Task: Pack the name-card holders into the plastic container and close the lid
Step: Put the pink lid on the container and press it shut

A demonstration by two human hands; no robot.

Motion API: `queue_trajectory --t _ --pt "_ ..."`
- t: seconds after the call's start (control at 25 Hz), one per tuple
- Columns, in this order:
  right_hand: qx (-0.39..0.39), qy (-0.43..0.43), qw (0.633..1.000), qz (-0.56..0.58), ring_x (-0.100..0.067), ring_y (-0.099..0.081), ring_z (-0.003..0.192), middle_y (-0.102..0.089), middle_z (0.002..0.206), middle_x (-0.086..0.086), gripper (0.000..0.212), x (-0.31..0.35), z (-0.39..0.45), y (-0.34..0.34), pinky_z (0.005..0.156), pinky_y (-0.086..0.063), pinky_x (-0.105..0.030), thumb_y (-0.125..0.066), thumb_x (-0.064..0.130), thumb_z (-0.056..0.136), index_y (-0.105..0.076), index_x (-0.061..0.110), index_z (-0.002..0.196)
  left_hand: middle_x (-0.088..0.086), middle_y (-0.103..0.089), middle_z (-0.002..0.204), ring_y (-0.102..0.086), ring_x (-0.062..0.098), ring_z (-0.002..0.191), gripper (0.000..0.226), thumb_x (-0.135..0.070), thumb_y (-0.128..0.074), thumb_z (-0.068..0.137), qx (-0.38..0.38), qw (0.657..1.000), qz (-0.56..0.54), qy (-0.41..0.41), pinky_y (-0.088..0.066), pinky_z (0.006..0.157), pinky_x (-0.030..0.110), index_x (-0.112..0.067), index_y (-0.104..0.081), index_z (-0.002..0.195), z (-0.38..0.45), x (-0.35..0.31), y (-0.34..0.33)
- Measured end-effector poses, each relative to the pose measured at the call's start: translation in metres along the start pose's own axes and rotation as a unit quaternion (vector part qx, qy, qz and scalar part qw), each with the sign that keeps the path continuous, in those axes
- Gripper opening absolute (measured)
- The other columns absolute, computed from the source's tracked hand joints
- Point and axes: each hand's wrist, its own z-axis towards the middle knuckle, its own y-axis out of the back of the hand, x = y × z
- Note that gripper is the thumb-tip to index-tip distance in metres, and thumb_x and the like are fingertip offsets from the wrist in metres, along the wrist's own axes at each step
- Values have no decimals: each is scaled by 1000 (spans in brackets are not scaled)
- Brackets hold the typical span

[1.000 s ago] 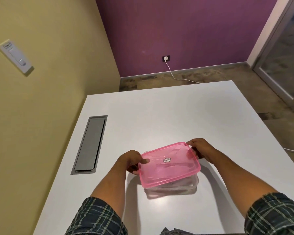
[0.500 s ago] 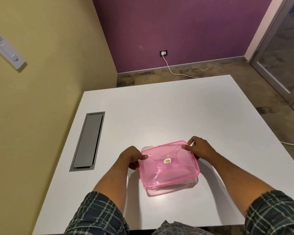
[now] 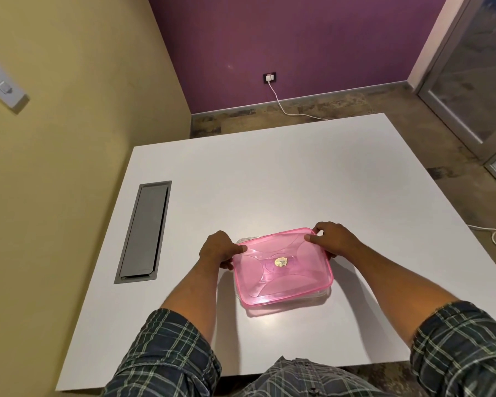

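Note:
A translucent pink lid [image 3: 281, 267] with a round gold sticker lies flat on top of a clear plastic container [image 3: 321, 296] on the white table [image 3: 269, 181]. My left hand [image 3: 219, 250] grips the lid's left edge, thumb on top. My right hand [image 3: 334, 239] holds the far right corner, fingers pressing on the lid. The container's clear rim shows past the lid at the far left corner. Its contents are too hazy through the pink lid to make out.
A grey cable hatch [image 3: 143, 233] is set into the table at the left. A yellow wall stands close on the left. A white cable [image 3: 295, 110] runs from a wall socket across the floor beyond the table's far edge.
The pink lid has come down from a tilted hold above the container to lie flat on it. Both hands followed it down and stayed on its edges.

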Motion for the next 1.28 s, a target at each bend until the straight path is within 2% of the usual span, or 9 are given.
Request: queue_trajectory --t 0.12,0.32,0.56,0.68,0.8,0.92,1.08,1.2,1.28 --pt "-2 0 1000 9 -22 -71 53 -72 71 -5 36 -1 0 -1 51 -53 -28 -67 55 86 -63 22 101 13 -69 60 -73 27 53 45 -36 -86 73 -18 1000 -17 -5 -64 62 41 4 -68 82 -1 1 4" --pt "-9 5 999 31 -21 -70 50 -71 69 -5 33 -5 1 -4 50 -56 -30 -68 52 87 -63 22 100 10 -70 61 -73 25 52 49 -48 -83 69 -47 999 9 -19 -64 69 44 -4 -62 75 0 -5 10" --pt "-16 4 1000 6 -20 -70 48 -72 65 -5 35 -9 6 -7 62 -63 -37 -67 56 86 -62 25 100 14 -71 71 -74 31 57 39 -39 -77 79 -43 999 0 -17 -63 62 47 -3 -64 81 -2 -6 1" --pt "30 -30 999 -2 -25 -72 53 -74 69 -11 41 -2 7 -2 62 -64 -40 -62 57 90 -61 18 102 13 -71 74 -74 34 61 35 -40 -74 82 -49 999 -20 -4 -63 61 46 -6 -65 80 -2 -2 -5" --pt "111 -93 989 -3 -28 -71 53 -73 73 -19 62 6 3 3 51 -61 -34 -49 62 96 -60 2 107 17 -72 77 -74 35 62 41 -45 -66 88 -8 1000 2 18 -63 64 48 -4 -63 92 0 -3 -5" --pt "126 -95 987 10 -27 -69 53 -70 69 -17 66 6 5 3 54 -61 -34 -47 60 98 -62 -4 106 18 -73 82 -75 36 67 42 -45 -61 91 7 1000 25 15 -63 69 48 -4 -62 98 5 -5 -6" --pt "101 -79 991 29 -31 -68 57 -67 66 -17 55 0 12 3 54 -60 -35 -52 47 100 -64 -7 101 12 -71 105 -73 35 86 42 -42 -64 88 -12 998 52 -38 -62 78 45 -16 -61 120 3 -9 -6" --pt "67 -57 994 64 -29 -67 53 -67 73 -17 30 0 15 6 48 -58 -34 -60 37 98 -58 9 109 9 -67 104 -73 32 74 49 -35 -75 83 31 999 11 -34 -63 62 40 -17 -57 125 -6 -16 0" --pt "63 -42 993 88 -27 -66 52 -67 75 -16 25 1 15 10 46 -56 -31 -65 30 96 -56 15 114 9 -65 101 -69 28 69 57 -31 -82 79 87 996 10 -10 -62 58 37 -16 -54 126 -10 -21 5"
